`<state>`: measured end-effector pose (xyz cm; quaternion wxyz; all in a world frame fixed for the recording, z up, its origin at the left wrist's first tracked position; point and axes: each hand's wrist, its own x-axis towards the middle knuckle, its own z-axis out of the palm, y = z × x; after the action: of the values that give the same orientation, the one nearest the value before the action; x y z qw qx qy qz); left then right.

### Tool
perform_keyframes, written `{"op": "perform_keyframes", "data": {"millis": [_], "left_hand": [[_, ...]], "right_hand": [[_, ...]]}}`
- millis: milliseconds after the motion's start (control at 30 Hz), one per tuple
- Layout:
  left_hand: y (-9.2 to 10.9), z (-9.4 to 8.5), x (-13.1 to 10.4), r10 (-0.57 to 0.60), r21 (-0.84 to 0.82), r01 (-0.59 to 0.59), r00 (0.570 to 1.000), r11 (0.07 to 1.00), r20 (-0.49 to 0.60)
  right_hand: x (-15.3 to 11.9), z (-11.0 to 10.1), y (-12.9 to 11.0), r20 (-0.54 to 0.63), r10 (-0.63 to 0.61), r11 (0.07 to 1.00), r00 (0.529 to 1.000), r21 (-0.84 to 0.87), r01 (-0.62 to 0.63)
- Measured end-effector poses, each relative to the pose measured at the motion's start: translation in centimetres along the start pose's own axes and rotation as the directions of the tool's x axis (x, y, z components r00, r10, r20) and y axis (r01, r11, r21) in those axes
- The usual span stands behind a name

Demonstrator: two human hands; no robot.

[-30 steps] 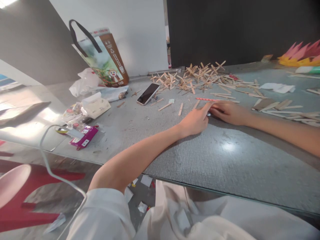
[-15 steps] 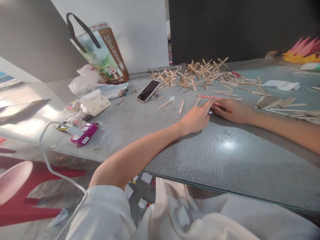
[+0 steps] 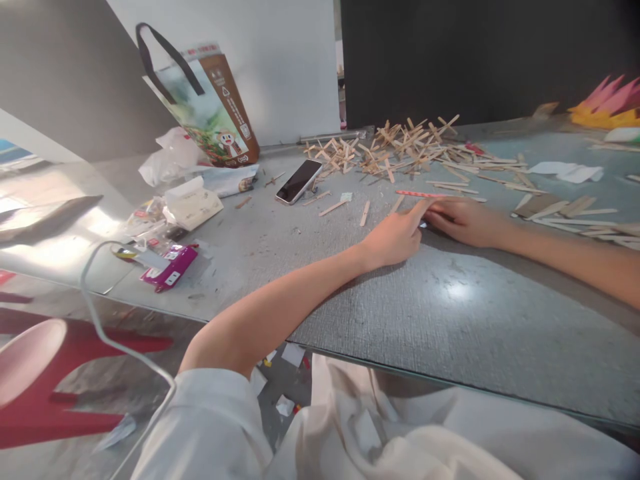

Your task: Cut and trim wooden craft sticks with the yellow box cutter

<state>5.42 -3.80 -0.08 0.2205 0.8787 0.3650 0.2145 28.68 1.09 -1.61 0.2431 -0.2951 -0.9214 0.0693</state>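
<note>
My left hand (image 3: 395, 237) rests on the grey table with its index finger stretched toward my right hand (image 3: 460, 221). The fingers of both hands meet and are closed together at the fingertips. A small pale bit shows under them, too small to name. Just beyond the fingertips lies a red and white patterned strip (image 3: 417, 194). Past it spreads a pile of wooden sticks (image 3: 400, 150), some joined in crosses. One loose stick (image 3: 365, 213) lies left of my left hand.
A phone (image 3: 299, 181) lies left of the pile. Farther left are a carrier bag (image 3: 215, 113), papers (image 3: 193, 205), a purple packet (image 3: 173, 267) and a white cable (image 3: 107, 340). More sticks (image 3: 575, 210) and white paper (image 3: 567, 171) are at the right.
</note>
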Motion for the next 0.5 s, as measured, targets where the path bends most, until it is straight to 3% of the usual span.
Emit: {"op": "perform_keyframes", "data": {"millis": [500], "left_hand": [[-0.08,0.1,-0.01,0.014,-0.02,-0.014,1.0,1.0,-0.002]], "right_hand": [[-0.02,-0.17,-0.35,0.0,0.027,1.0,1.0,-0.012,-0.027]]}}
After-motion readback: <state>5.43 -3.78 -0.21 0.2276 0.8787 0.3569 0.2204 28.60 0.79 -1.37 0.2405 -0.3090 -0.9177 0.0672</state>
